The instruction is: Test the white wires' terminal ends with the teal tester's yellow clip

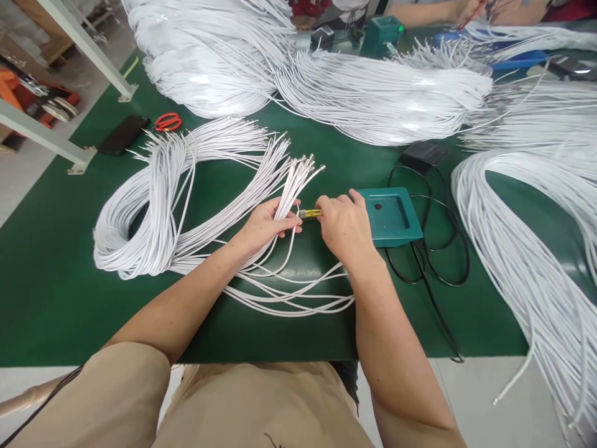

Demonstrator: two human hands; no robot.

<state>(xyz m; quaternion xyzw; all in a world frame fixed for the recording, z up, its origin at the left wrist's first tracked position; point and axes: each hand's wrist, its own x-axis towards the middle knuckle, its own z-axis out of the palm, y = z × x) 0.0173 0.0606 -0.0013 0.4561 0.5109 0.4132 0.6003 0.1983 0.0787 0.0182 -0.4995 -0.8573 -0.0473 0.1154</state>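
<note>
My left hand is closed around a bunch of white cables, their tipped ends fanning up past the fingers. One cable end in its fingertips meets the metal tip of a small yellow piece. My right hand is closed on that yellow piece and hides most of it; whether it is a tool or a plug I cannot tell. Just beyond the right hand sits a teal box with a recessed top, partly covered by the hand. A looped coil of white cables lies left of my left hand.
Large white cable bundles lie across the back, and another bundle hangs over the right front edge. Red-handled scissors and a black phone lie back left. Black cord loops beside the teal box. Another person's hands work opposite.
</note>
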